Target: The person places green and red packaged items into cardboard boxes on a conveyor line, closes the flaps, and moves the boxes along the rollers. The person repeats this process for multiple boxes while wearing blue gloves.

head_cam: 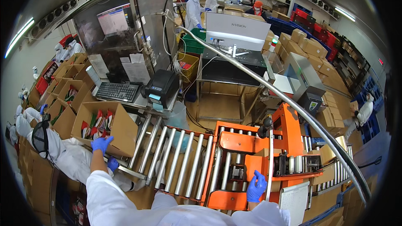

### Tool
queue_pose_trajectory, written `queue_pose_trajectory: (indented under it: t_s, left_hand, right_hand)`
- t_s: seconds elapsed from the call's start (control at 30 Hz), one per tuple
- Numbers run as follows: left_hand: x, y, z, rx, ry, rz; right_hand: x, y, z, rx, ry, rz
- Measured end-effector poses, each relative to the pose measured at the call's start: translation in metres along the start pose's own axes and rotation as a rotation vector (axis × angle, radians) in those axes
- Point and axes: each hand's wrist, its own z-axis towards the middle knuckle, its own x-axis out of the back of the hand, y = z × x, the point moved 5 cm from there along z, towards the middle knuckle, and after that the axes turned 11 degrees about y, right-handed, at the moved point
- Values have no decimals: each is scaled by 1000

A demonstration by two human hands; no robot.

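My left hand (101,146), in a blue glove, grips the near upper edge of an open cardboard carton (121,128). Several red, white and green packets (97,125) fill the carton, which sits at the left end of a roller conveyor (179,160). At the right, my blue-gloved right hand (257,186) is empty, its fingers apart and slightly bent. It hovers beside a metal bar (270,163) on an orange carton-sealing machine (232,142). Whether it touches the bar I cannot tell.
A co-worker's gloved hand (113,164) is just below the carton. Beyond the rollers stand a keyboard (117,91), a label printer (161,88) and a monitor (237,31). A long metal pole (238,64) crosses the view. A written sheet (293,199) lies right of my right hand.
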Motion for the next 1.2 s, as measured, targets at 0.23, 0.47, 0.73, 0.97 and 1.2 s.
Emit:
queue_pose_trajectory:
  t_s: [0.23,0.47,0.73,0.97,1.2]
  left_hand:
    - [-55,92,-63,-361,505,-16]
    - [-21,171,-199,-488,464,-336]
    - [24,235,-303,-633,-300,-572]
    - [60,157,-98,-421,2,-913]
    - [-154,177,-54,-530,13,-673]
  right_hand:
    - [-18,4,-25,54,-135,25]
    - [-52,-54,-40,129,-359,246]
    - [-189,-215,-52,798,-822,478]
    - [-287,-229,-129,1189,-1032,274]
    - [-304,-223,-129,1148,-1141,253]
